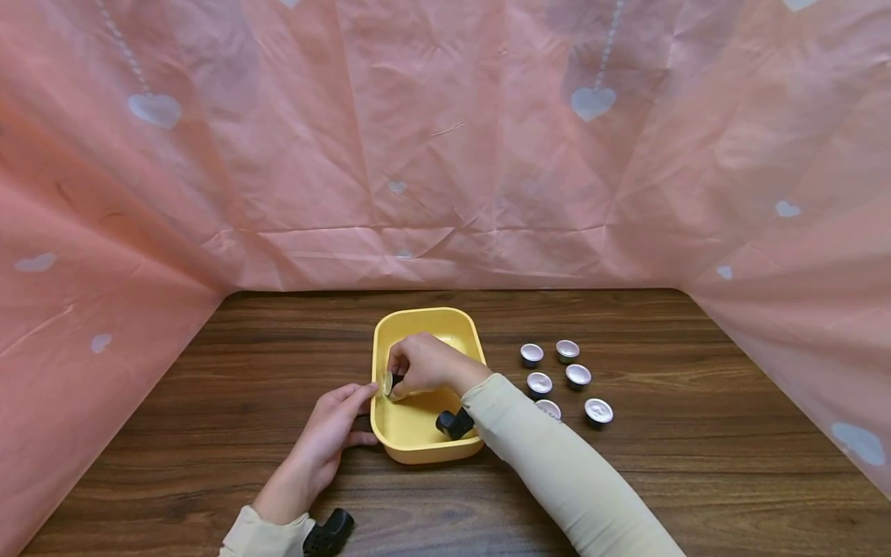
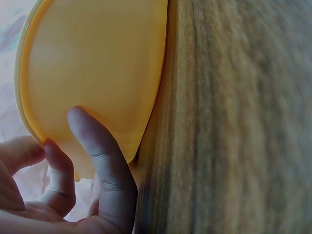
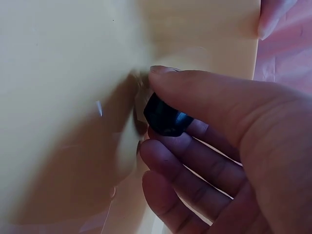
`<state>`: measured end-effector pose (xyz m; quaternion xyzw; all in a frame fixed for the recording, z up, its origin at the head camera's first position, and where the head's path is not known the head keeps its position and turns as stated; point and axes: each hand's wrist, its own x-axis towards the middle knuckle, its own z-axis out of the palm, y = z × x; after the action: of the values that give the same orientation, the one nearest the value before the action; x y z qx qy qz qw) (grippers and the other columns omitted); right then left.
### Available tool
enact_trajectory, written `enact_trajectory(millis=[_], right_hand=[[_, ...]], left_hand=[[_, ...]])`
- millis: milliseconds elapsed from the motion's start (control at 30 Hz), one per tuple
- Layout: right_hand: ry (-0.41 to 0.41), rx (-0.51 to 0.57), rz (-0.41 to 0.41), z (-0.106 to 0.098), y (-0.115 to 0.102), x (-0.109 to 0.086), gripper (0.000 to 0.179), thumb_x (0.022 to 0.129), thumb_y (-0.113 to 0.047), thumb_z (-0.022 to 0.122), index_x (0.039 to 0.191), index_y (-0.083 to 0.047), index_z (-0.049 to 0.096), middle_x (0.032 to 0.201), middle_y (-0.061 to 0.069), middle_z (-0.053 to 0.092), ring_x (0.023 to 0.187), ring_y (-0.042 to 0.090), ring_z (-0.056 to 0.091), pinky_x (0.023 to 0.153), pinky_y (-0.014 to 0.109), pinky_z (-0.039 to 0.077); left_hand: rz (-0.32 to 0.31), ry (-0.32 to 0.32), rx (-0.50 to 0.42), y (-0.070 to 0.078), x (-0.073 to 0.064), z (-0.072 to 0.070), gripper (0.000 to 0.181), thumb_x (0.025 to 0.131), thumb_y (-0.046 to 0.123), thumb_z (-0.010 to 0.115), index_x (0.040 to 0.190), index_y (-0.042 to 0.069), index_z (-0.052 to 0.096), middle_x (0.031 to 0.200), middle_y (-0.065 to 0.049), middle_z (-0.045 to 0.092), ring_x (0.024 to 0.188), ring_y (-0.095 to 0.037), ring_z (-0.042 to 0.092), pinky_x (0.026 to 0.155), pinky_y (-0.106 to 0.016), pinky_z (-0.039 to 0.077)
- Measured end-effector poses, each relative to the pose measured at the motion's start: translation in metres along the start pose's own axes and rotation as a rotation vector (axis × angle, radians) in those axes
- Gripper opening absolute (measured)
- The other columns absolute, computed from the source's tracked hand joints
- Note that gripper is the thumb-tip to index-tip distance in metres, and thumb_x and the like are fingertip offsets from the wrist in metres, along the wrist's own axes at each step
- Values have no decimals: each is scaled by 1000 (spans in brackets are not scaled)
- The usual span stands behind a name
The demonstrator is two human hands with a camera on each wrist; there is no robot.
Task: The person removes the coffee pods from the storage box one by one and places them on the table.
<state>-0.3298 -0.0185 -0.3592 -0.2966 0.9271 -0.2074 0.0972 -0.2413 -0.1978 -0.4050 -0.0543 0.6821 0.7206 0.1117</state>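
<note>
A yellow rectangular plastic bin (image 1: 435,455) stands upright on the wooden table. My right hand (image 1: 426,363) reaches down inside it, by the left wall. Between the thumb and fingers it pinches a small dark coffee capsule (image 3: 165,117), turned on its side with its pale lid towards the bin wall. From outside, my left hand (image 1: 323,433) grips the bin's left rim, one digit at the rim's top edge. In the left wrist view, a finger (image 2: 100,151) lies against the outer wall. Part of the bin's inside is hidden behind my right hand and forearm.
Right of the bin stand several dark coffee capsules (image 1: 578,376) with pale lids up, one partly covered by my right sleeve (image 1: 557,464). Black wrist devices (image 1: 329,532) sit at both wrists. A pink heart-patterned curtain (image 1: 445,155) encloses the table's back and sides.
</note>
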Motion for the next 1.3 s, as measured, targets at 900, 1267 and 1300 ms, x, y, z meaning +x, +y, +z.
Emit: enact_trajectory(millis=[900, 1267, 1300], right_hand=[[188, 253, 14, -38, 7, -31, 25, 85, -16, 91, 104, -10, 75, 98, 2, 79, 93, 10, 73, 87, 21, 64], [439, 603, -54, -64, 11, -68, 32, 87, -7, 89, 114, -5, 74, 106, 9, 80, 94, 17, 77, 85, 28, 68], [465, 656, -49, -65, 12, -71, 32, 87, -5, 89, 115, -4, 73, 106, 9, 80, 94, 16, 77, 85, 28, 68]], left_hand=[[6, 19, -5, 0, 0, 5, 28, 108, 23, 63, 85, 7, 64, 104, -6, 67, 92, -17, 66, 64, -29, 64], [-3, 14, 8, 0, 1, 1, 30, 107, 26, 65, 85, 6, 65, 108, -6, 67, 93, -17, 66, 65, -31, 65], [-6, 12, 10, 0, 1, 1, 30, 107, 27, 65, 86, 6, 65, 109, -6, 67, 93, -17, 66, 65, -31, 65]])
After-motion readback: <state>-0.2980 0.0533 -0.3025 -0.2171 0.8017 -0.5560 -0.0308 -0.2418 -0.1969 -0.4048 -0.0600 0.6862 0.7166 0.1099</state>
